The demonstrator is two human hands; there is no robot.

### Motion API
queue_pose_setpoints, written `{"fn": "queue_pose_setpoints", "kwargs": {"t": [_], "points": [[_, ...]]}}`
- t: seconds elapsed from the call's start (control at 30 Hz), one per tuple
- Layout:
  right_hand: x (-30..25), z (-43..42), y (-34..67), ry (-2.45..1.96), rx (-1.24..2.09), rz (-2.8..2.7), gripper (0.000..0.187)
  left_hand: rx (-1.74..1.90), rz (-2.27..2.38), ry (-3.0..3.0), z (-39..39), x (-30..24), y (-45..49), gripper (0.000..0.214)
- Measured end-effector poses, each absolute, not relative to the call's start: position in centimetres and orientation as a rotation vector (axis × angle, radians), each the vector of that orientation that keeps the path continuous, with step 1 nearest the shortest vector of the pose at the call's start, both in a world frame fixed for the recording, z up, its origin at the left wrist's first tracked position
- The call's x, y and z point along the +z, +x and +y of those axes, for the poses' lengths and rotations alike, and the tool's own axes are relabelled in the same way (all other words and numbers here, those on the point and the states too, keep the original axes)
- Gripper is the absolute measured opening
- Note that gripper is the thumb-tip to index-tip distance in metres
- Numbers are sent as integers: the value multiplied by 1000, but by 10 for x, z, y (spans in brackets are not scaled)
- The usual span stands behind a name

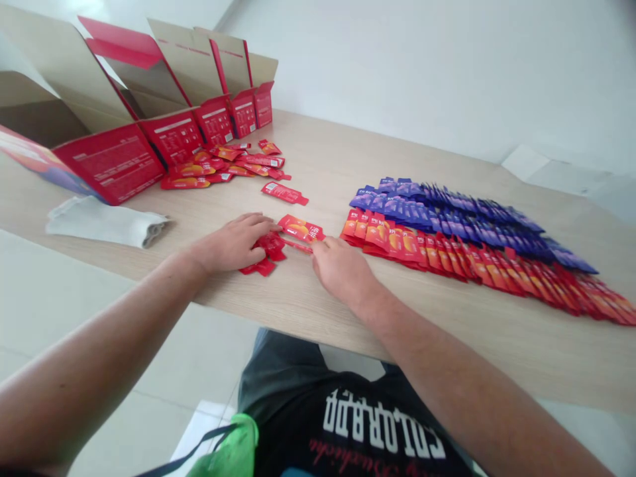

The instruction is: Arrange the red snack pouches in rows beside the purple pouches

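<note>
My left hand (238,244) lies over a small loose pile of red sachets (271,245), its fingers stretched out and the thumb apart. With fingers pinched together, my right hand (342,268) holds the end of a thin red sachet (297,246), seen nearly edge-on. Just beyond it, a red sachet with an orange picture (301,228) lies face up between the two hands. Another red sachet (285,193) rests farther back, its barcode side up. My right fingertips hide part of the sachet they grip.
Long overlapping rows of red sachets (407,246) and purple sachets (422,205) stretch to the right. Open red cartons (109,162) line the back left, with a heap of red sachets (199,172) before them. A white cloth (104,222) lies near the table's (318,311) left edge.
</note>
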State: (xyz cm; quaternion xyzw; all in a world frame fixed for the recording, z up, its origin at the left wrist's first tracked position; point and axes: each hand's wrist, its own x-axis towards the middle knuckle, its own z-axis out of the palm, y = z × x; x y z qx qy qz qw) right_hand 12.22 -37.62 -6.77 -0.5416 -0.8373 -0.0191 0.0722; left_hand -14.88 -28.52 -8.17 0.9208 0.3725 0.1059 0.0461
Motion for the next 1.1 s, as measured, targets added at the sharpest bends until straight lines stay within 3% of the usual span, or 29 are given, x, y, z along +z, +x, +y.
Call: {"fn": "queue_pose_setpoints", "kwargs": {"t": [0.17, 0.33, 0.73, 1.1], "points": [[-71, -409, 158, -1673, 255, -2227, 24, 287, 1116, 2815, -280, -79, -145, 63], [-84, -444, 195, -1764, 392, -1945, 33, 187, 1155, 2779, -272, -70, -135, 62], [-92, -475, 248, -1959, 336, -1882, 42, -94, 1106, 2727, -254, -54, -132, 75], [-95, -496, 248, -1494, 128, -2226, 45, -20, 1162, 2852, -255, -60, -131, 58]]}}
